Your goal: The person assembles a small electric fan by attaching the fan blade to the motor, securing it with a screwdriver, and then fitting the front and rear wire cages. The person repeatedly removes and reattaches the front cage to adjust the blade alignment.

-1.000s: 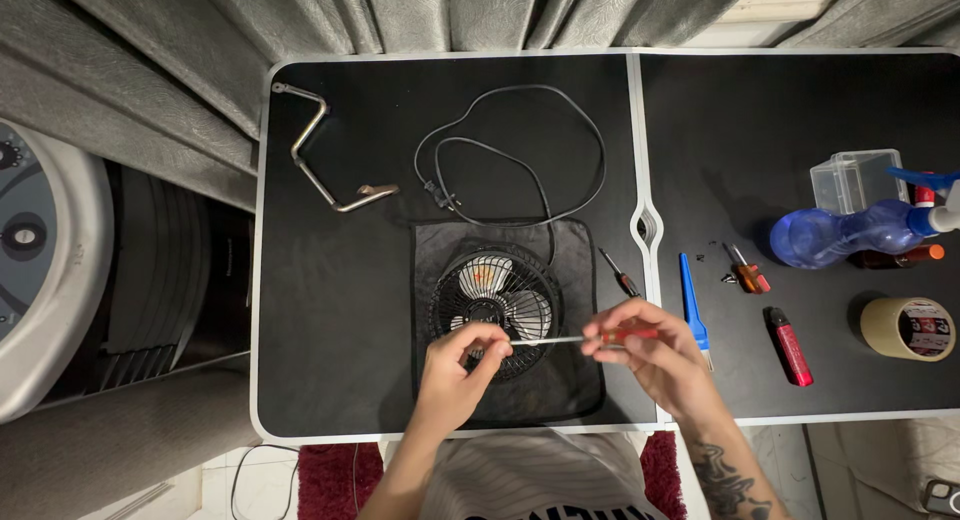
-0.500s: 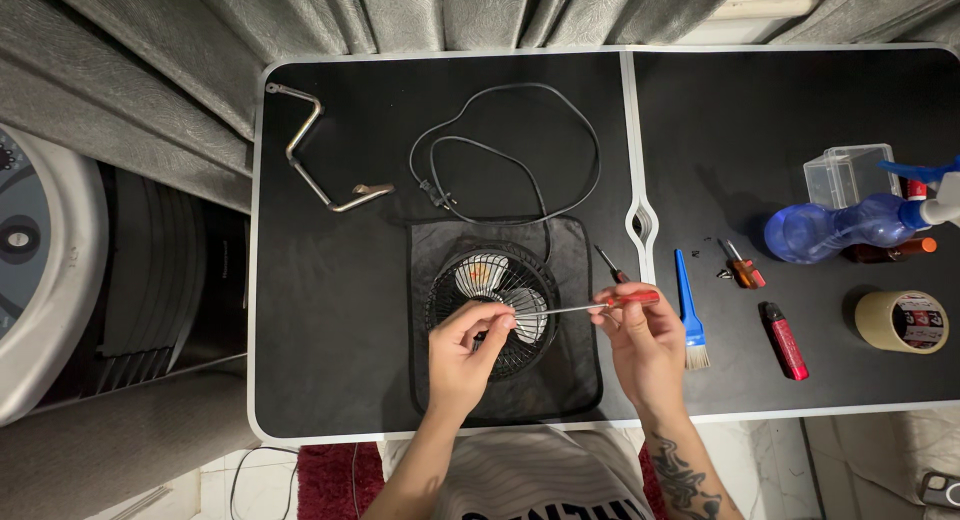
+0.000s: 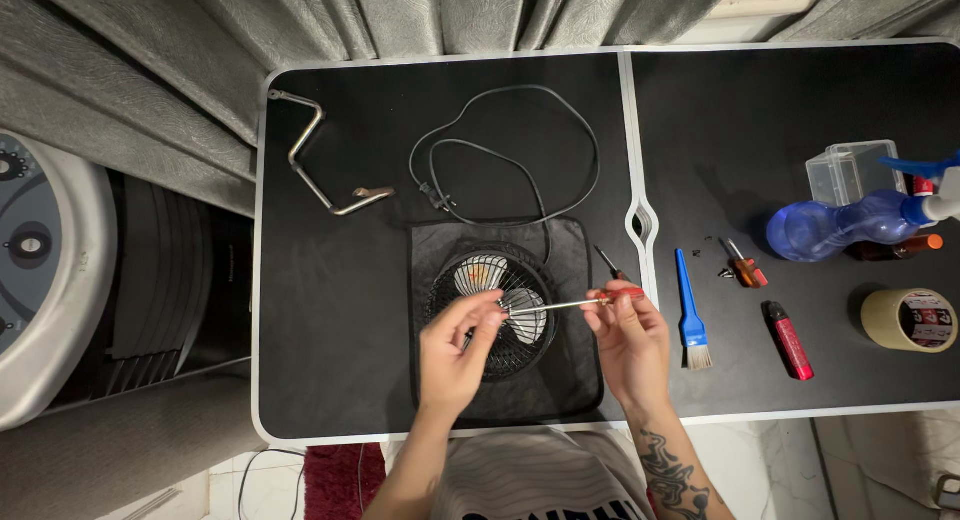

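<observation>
**Both grips on a screwdriver, over the fan grille**

Right grip: the right hand (image 3: 628, 342) is closed on the red handle of the screwdriver (image 3: 580, 302), fingers wrapped round it; the left hand (image 3: 455, 352) pinches together at the far end of the thin metal shaft, fingertips shut on or right at the tip, which sits just over the small black fan (image 3: 492, 308); whether a screw is caught there is too small to tell. The fan lies face-up beneath both grips, on a dark cloth (image 3: 570, 380) spread on the bench (image 3: 330, 280).

To do this well, the shaft wants to stay level and steady, the left fingers guiding the tip while the right turns; the wire grille is close under it and could snag the tip.

Around: the fan's black cable (image 3: 520, 130) loops beyond the grips; a bent metal bracket (image 3: 315, 165) lies far to the left; another small screwdriver (image 3: 606, 262) rests just beyond the right hand; further right, well apart, are a blue brush (image 3: 688, 310), a short orange-handled driver (image 3: 742, 265), a red lighter-like stick (image 3: 787, 340), a roll of tape (image 3: 908, 320), a blue spray bottle (image 3: 850, 225) and a clear plastic box (image 3: 848, 172); none of these crowds the hands.
</observation>
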